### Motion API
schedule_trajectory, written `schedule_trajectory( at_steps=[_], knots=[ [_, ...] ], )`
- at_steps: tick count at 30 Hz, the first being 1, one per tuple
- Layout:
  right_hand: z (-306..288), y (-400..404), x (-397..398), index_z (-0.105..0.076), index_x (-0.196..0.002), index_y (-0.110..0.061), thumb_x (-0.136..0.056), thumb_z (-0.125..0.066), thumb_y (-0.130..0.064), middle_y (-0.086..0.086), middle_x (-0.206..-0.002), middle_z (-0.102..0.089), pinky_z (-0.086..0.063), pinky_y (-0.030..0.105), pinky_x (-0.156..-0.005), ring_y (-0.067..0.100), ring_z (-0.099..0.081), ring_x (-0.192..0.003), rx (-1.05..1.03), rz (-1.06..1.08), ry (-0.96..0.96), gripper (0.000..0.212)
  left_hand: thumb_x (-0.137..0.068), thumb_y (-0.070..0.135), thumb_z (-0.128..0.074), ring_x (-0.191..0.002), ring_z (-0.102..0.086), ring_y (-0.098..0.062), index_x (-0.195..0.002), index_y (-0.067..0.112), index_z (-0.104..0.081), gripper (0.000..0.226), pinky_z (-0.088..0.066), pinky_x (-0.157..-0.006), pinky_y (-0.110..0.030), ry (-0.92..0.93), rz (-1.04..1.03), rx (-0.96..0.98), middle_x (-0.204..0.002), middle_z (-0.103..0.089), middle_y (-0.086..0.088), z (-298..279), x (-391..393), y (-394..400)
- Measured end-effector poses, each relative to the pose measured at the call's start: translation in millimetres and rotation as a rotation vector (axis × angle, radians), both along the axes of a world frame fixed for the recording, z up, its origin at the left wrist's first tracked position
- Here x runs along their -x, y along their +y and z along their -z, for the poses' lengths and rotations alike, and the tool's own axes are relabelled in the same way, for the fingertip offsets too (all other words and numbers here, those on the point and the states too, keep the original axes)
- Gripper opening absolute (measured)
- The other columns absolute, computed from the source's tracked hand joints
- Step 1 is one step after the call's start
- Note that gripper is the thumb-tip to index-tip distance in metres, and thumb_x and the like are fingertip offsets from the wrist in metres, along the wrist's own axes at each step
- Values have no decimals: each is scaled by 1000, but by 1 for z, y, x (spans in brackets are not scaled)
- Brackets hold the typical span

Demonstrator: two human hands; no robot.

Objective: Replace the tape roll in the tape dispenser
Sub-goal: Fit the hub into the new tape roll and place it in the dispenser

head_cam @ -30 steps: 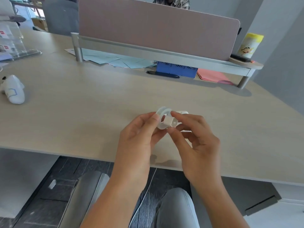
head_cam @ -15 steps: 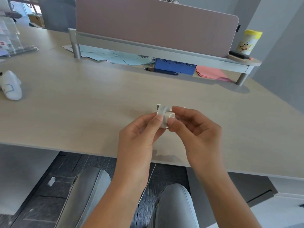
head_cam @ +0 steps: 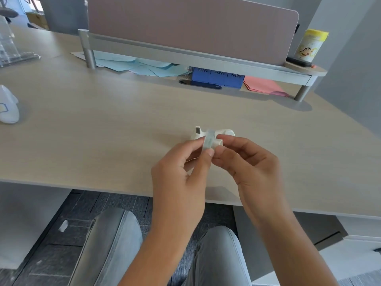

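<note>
A small clear tape roll (head_cam: 208,141) is held edge-on above the desk, with a white spindle core (head_cam: 218,143) sticking out of its right side. My left hand (head_cam: 181,174) pinches the roll between thumb and fingers. My right hand (head_cam: 249,164) grips the white core from the right. Just behind them the white tape dispenser (head_cam: 206,133) lies on the light wood desk (head_cam: 115,129), its cutter end at the left; my fingers hide part of it.
A white object (head_cam: 8,108) lies at the desk's left edge. At the back stand a pink divider panel on metal posts (head_cam: 88,50), blue papers (head_cam: 142,66), a blue box (head_cam: 216,78), pink paper (head_cam: 261,85) and a yellow-lidded canister (head_cam: 311,45). My knees are below the desk edge.
The roll has turned from showing its open ring to edge-on, and the white core now sits pushed through it. Both hands stayed together over the same spot.
</note>
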State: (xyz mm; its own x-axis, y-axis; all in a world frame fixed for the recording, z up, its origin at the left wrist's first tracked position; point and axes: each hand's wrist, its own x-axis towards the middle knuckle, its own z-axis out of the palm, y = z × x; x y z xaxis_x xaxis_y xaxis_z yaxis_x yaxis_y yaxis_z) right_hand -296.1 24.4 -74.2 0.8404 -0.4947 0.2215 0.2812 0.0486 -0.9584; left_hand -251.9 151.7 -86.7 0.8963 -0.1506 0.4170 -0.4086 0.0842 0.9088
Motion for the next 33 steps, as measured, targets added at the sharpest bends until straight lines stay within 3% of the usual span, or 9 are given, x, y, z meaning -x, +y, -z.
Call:
schedule_trajectory(
  at_steps=[5,10,14,19,23,28,31,33],
  knots=[
    [-2,3,1,-79,-97,-20,-91,-74,3,-2,-88,-83,-61,25,-84,11,-77,-82,212,58,-61,24,-97,13,-68,-89,-75,3,-101,16,-79,12,-48,-78,-5,-32,-15,-58,-94,-81,13,-2,1,3],
    [3,2,2,-73,-110,-24,-92,-72,5,2,-108,-74,-56,24,-90,14,-73,-96,503,49,-170,34,-97,18,-68,-84,-74,-1,-101,19,-78,11,-49,-73,-5,-13,-6,-58,-89,-80,13,-4,2,5],
    [4,-3,3,-73,-113,-24,-92,-71,6,5,-109,-69,-54,23,-90,14,-69,-95,574,45,-194,36,-97,18,-67,-88,-74,-3,-103,20,-77,11,-50,-76,-8,9,23,-43,-92,-79,12,-3,1,6],
    [8,-4,4,-76,-112,-24,-92,-73,7,2,-109,-74,-57,30,-84,28,-74,-86,466,14,-169,37,-98,12,-67,-100,-76,-4,-105,17,-77,13,-54,-84,-13,48,72,16,-101,-82,10,-1,1,5],
    [3,-3,5,-77,-111,-14,-89,-74,8,-2,-99,-83,-60,27,-85,17,-79,-86,201,-12,-111,31,-96,11,-69,-97,-77,-5,-104,16,-79,13,-53,-83,-11,70,93,54,-99,-83,9,0,-2,5],
    [4,-3,1,-83,-98,-18,-83,-79,-5,5,-92,-80,-61,50,-96,25,-74,-87,46,-38,-71,20,-96,8,-69,-97,-77,-4,-104,17,-79,16,-54,-84,-12,60,109,54,-98,-83,9,1,-2,5],
    [4,-4,2,-82,-98,-15,-74,-82,-14,5,-89,-81,-62,42,-93,24,-74,-84,25,-12,-59,24,-96,9,-69,-97,-77,-3,-106,19,-80,17,-54,-85,-13,52,97,47,-99,-83,12,2,0,6],
    [3,-4,3,-81,-98,-11,-78,-81,-9,8,-91,-83,-63,34,-89,23,-76,-84,65,8,-66,20,-96,10,-69,-98,-77,-1,-106,19,-80,18,-54,-86,-13,47,88,42,-100,-83,13,2,0,6]
  ],
)
